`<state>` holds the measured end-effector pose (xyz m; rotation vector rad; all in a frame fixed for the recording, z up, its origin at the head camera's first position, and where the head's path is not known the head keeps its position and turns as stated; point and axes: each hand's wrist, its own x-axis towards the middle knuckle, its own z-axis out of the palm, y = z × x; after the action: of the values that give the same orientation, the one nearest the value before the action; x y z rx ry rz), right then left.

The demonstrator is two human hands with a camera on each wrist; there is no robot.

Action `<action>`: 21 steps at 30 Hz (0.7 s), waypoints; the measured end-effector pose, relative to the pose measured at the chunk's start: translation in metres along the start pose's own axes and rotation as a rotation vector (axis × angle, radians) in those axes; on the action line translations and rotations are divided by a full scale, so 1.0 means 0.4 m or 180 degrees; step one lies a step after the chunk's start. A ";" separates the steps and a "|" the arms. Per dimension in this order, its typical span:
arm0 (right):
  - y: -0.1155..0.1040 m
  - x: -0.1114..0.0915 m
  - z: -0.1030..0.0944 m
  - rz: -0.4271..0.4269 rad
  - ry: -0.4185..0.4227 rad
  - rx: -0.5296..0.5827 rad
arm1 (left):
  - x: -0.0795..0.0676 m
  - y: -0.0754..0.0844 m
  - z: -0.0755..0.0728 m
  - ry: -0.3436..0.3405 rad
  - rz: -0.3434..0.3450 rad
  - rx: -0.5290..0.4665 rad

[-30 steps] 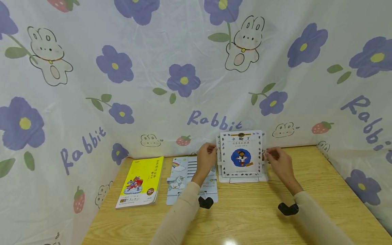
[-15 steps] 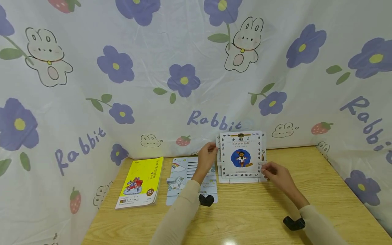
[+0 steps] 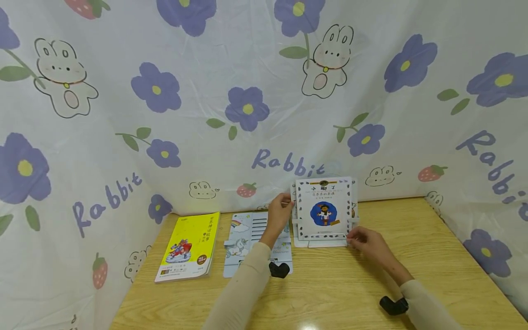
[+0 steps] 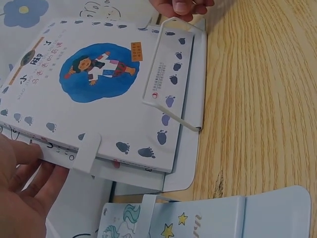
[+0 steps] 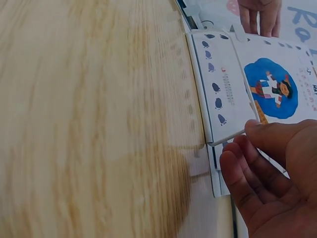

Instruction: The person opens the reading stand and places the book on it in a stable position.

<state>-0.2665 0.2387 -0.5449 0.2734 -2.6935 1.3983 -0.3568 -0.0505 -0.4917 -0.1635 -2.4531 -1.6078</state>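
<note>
A white picture book (image 3: 323,213) with a footprint border leans on a white book stand (image 4: 188,163) near the back of the table. My left hand (image 3: 280,213) holds the stand's left edge, its fingertips partly hidden behind the panel in the left wrist view. At the lower right corner of the book, my right hand (image 3: 369,245) pinches the white wire page holder (image 5: 245,82) at the stand's front. The thumb lies on the wire in the right wrist view, with the other fingers curled below it.
A second, light blue unicorn book stand (image 3: 239,233) lies flat to the left, partly under my left forearm. Further left is a yellow book (image 3: 194,233). A printed cloth (image 3: 198,151) hangs behind the wooden table (image 3: 330,293).
My right hand has moved down and slightly left, from the stand's right edge to the wire page holder at its lower right corner. My left hand stays at the left edge.
</note>
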 end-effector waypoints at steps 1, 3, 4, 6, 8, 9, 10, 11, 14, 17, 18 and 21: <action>0.002 0.000 0.003 -0.0004 0.0005 -0.0003 | 0.000 -0.001 0.001 0.0000 0.0002 -0.0001; 0.003 0.002 0.007 0.0008 0.0016 -0.0010 | -0.001 -0.002 0.003 0.0007 0.0019 0.0003; 0.003 0.003 0.009 0.0003 0.0016 -0.0017 | -0.001 -0.003 0.003 0.0012 0.0032 0.0014; 0.001 0.005 0.012 0.0027 0.0019 -0.0041 | -0.003 -0.003 0.004 0.0015 0.0048 0.0026; -0.002 0.007 0.013 0.0036 0.0020 -0.0085 | -0.002 -0.004 0.005 0.0031 0.0064 0.0032; -0.005 0.007 0.013 0.0034 0.0017 -0.0105 | -0.002 -0.005 0.006 0.0039 0.0078 0.0035; -0.008 0.008 0.013 0.0033 0.0016 -0.0126 | -0.002 -0.005 0.006 0.0041 0.0080 0.0034; -0.011 0.009 0.013 0.0038 0.0022 -0.0148 | -0.001 -0.005 0.006 0.0044 0.0076 0.0027; -0.014 0.012 0.013 0.0021 0.0035 -0.0198 | 0.000 -0.007 0.005 0.0043 0.0101 0.0009; -0.012 0.014 0.018 0.0027 0.0058 -0.0203 | 0.000 -0.009 0.005 0.0036 0.0125 -0.0007; -0.009 0.014 0.020 0.0028 0.0056 -0.0210 | 0.000 -0.010 0.004 0.0036 0.0139 -0.0008; -0.004 0.016 0.024 0.0051 0.0048 -0.0208 | -0.001 -0.013 0.005 0.0047 0.0157 0.0001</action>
<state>-0.2725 0.2292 -0.5482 0.2355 -2.7289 1.3078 -0.3579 -0.0507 -0.4975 -0.2100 -2.4189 -1.5828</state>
